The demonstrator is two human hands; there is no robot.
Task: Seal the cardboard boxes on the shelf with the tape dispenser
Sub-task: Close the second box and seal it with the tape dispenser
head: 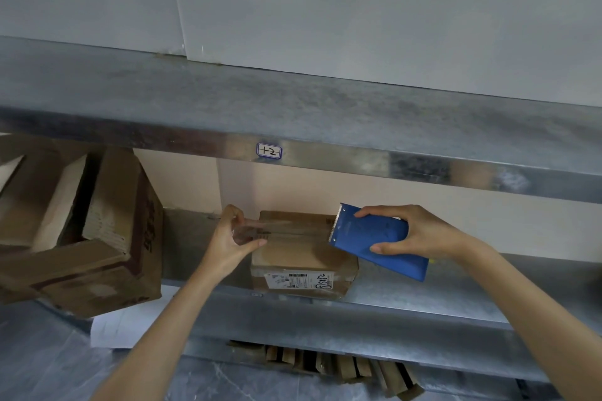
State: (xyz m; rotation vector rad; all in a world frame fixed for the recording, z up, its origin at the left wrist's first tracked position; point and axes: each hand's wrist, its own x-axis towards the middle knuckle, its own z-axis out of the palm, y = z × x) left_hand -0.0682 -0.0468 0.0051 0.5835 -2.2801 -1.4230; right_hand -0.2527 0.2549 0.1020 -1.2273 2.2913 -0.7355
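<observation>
The large cardboard box (107,238), flaps open, is lying tilted at the left of the metal shelf (423,299). The small cardboard box (303,257) is sitting closed mid-shelf. The right hand (426,234) is gripping the blue tape dispenser (374,238), thumb above and fingers (379,249) beneath, holding its toothed end over the small box's right top edge. Clear tape (286,226) is stretching across the top to the left hand (228,244), whose curled fingers (234,215) are pinching its end just past the box's left edge.

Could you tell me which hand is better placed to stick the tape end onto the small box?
Probably the left hand: it pinches the tape end beside the box; the right hand grips the tape dispenser.
</observation>
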